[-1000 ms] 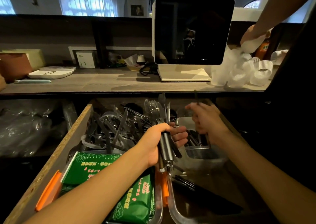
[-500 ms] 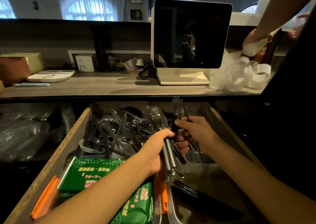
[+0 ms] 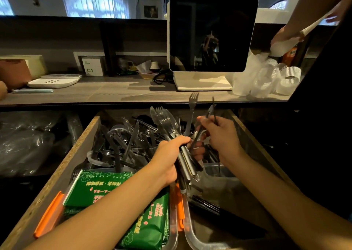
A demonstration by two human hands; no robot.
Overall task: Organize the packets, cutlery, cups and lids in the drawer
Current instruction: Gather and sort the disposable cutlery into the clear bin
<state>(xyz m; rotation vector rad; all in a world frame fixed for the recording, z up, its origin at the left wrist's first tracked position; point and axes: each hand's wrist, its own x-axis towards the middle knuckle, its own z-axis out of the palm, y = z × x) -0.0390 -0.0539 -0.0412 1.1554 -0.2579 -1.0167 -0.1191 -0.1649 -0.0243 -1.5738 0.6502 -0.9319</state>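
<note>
packets (image 3: 99, 188): green, white-and-red print | clips (image 3: 50, 214): orange | cups (image 3: 289, 78): white, ribbed | forks (image 3: 163, 120): clear

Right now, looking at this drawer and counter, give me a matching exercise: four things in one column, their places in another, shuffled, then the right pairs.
Things:
1. green packets
2. bundle of cutlery
3. screen
4. white cups

Places:
A. gripped in the left hand
B. on the counter's right end
C. near left part of the drawer
D. standing on the counter behind the drawer

Pairs: 1-C, 2-A, 3-D, 4-B
</note>
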